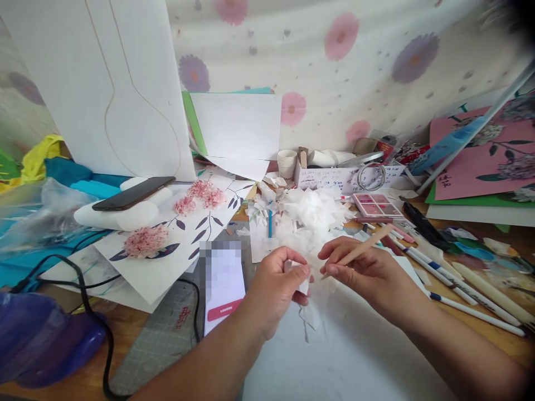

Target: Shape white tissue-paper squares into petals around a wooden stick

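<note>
Left hand point(279, 284) pinches a small white paper piece point(302, 285) between thumb and fingers; right hand point(361, 264) pinches a pale wooden stick point(368, 243) between thumb and fingertips. Both sit over the white sheet point(346, 356), close together with a narrow gap between.

Stick: likely light, stiff, dry, not slippery; could snap if bent hard. Best held low, near the working end, as the right hand does. Paper piece: looks thin, soft, near weightless, easy to crease or tear; best nipped lightly at an edge. Its exact fold is partly hidden by fingers.

Stick's long axis runs slantwise: lower end points left and down toward the left hand, broader end up and right, past the right hand. Paper piece hangs roughly downward; long axis unclear.

Farther out: white tissue pile point(315, 209) beyond the hands, pens point(476, 314) to the right, phone point(225, 278) left, on the cutting mat point(154, 340).
</note>
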`<state>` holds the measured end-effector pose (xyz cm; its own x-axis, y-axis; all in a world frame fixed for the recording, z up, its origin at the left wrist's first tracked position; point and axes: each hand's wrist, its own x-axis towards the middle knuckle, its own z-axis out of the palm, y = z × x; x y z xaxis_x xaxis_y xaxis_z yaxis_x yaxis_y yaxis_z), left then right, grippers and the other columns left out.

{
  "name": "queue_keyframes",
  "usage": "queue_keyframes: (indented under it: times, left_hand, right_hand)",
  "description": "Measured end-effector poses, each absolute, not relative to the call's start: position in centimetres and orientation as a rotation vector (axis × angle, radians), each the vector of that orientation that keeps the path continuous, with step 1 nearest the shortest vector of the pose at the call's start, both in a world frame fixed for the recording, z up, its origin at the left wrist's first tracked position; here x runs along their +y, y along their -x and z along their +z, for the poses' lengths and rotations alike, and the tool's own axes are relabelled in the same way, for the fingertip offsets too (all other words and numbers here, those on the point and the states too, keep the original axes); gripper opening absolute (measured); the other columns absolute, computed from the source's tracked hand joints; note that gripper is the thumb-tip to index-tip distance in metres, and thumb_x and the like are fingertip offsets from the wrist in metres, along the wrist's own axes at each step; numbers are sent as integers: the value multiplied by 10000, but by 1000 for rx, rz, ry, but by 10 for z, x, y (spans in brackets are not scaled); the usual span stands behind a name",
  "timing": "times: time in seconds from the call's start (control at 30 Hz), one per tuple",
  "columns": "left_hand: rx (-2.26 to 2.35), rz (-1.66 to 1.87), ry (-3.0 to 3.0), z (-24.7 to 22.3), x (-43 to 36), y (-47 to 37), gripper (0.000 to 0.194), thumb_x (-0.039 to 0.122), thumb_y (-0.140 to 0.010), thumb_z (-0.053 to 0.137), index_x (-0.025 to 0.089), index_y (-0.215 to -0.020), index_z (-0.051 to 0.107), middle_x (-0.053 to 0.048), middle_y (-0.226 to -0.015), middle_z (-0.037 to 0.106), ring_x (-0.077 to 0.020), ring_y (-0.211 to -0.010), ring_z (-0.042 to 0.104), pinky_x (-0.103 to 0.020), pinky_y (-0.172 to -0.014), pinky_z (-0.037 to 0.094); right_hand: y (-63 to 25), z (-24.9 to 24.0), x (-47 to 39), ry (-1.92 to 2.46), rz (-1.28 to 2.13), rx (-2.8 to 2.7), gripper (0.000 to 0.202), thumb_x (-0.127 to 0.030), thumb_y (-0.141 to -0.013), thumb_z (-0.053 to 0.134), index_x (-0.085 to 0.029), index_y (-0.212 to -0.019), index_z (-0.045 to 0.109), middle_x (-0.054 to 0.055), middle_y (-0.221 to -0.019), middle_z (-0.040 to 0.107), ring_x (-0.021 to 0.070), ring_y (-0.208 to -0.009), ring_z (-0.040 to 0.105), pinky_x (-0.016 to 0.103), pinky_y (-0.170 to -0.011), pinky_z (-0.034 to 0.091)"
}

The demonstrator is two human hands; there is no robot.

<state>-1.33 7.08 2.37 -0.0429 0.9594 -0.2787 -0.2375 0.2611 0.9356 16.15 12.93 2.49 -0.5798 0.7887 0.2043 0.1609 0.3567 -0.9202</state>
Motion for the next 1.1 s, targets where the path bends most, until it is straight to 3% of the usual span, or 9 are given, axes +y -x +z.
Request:
queue_keyframes:
  times: [0.07, 0.2, 0.47, 0.73, 1.1]
  left_hand:
    - [1251, 1252, -777, 25, 73, 14, 143, 233, -788, 618, 176, -889, 534, 23, -662, 611, -96, -528, 549, -214, -506, 470]
    - [1236, 1365, -720, 26, 75, 16, 167, 243, -838, 573, 182, -992, 549, 15, -677, 627, -110, -536, 577, -230, -517, 486]
    - [1191, 1395, -579, 27, 73, 14, 68, 228, -864, 538, 163, -856, 517, -36, -866, 645, -131, -598, 635, -232, -508, 484]
    - [1127, 1388, -605, 27, 73, 15, 261, 112, -754, 640, 167, -990, 541, -53, -908, 666, -130, -723, 635, -237, -646, 513]
    - [1203, 1346, -713, 25, 73, 17, 132, 172, -787, 540, 182, -903, 602, 11, -817, 525, -91, -612, 491, -239, -568, 432]
  right_hand:
    - [-162, 29, 129, 884, 1287, -2158, 108, -250, -839, 630, -194, -746, 632, 46, -937, 663, 189, -864, 634, 307, -740, 487]
    - [-156, 30, 121, 907, 1236, -2476, 77, -154, -807, 621, -186, -742, 595, 44, -1012, 671, 183, -875, 641, 291, -749, 483]
    - [-150, 23, 113, 885, 1085, -2617, 137, -98, -815, 596, -180, -705, 598, 29, -923, 662, 149, -799, 628, 261, -757, 480]
    - [-152, 27, 117, 839, 1056, -2647, 128, -159, -836, 611, -181, -710, 620, 39, -975, 662, 159, -837, 627, 256, -760, 480]
    - [-156, 26, 123, 800, 1238, -2518, 82, -227, -850, 627, -189, -788, 665, 42, -883, 700, 171, -779, 640, 277, -704, 496]
